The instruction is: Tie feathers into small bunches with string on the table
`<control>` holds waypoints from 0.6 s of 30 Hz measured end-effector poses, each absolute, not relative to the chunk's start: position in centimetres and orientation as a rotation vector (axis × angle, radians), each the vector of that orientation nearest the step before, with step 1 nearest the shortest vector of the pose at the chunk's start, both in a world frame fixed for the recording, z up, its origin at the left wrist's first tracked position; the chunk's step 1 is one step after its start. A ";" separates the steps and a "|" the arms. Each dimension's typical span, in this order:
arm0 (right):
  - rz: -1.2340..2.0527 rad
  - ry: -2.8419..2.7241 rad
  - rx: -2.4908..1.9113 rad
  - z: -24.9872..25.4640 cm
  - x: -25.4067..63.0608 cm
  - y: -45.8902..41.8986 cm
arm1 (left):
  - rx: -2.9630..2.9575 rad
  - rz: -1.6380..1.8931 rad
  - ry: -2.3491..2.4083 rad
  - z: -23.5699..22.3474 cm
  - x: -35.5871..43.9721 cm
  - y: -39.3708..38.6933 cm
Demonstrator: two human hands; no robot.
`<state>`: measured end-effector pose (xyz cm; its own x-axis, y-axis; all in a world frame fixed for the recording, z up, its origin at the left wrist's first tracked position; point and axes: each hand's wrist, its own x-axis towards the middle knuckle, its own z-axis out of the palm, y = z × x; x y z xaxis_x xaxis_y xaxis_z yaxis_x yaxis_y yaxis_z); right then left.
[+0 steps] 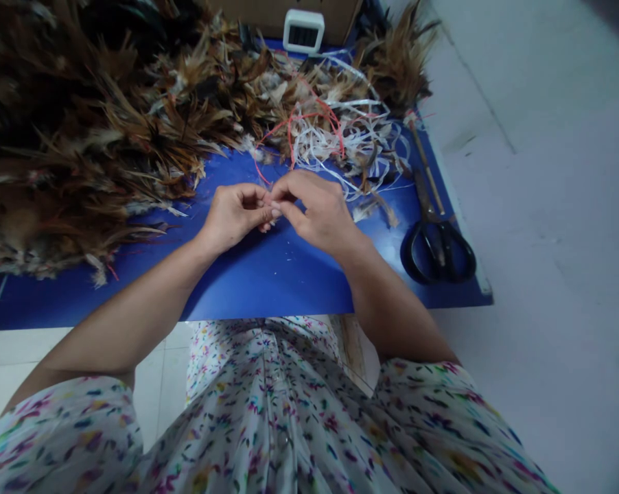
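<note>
My left hand (232,214) and my right hand (317,206) meet over the blue tabletop, thumbs and fingers pinched together at the tips. Whatever lies between them is small and mostly hidden; a pale wisp shows just under the fingertips. A thin red string (290,140) loops out of the heap behind and one strand comes down to the fingers. Just beyond my right hand lies a tangle of white plastic ribbon (314,147). Brown feathers (149,130) are heaped to the left and behind my hands.
Black-handled scissors (438,254) lie at the blue table's (268,288) right edge, beside a thin stick (427,165). Another feather bunch (399,58) is at the back right corner. A white digital timer (303,31) stands before a cardboard box (268,12).
</note>
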<state>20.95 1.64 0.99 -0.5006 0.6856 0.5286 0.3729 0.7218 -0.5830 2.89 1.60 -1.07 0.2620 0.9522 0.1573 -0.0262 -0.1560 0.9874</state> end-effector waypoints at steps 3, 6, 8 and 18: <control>0.507 -2.108 -0.798 1.1 21.0 1.7 | 1.427 1.131 0.917 -0.9 3.0 1.6; 0.566 -2.032 -0.834 1.5 21.6 2.0 | 1.374 1.181 0.893 -0.6 3.2 1.6; 0.615 -2.034 -0.855 1.8 22.2 2.3 | 1.339 1.216 0.874 -0.4 3.3 1.6; 0.642 -2.176 -0.813 1.7 22.2 2.2 | 1.322 1.254 0.817 -0.4 3.3 1.5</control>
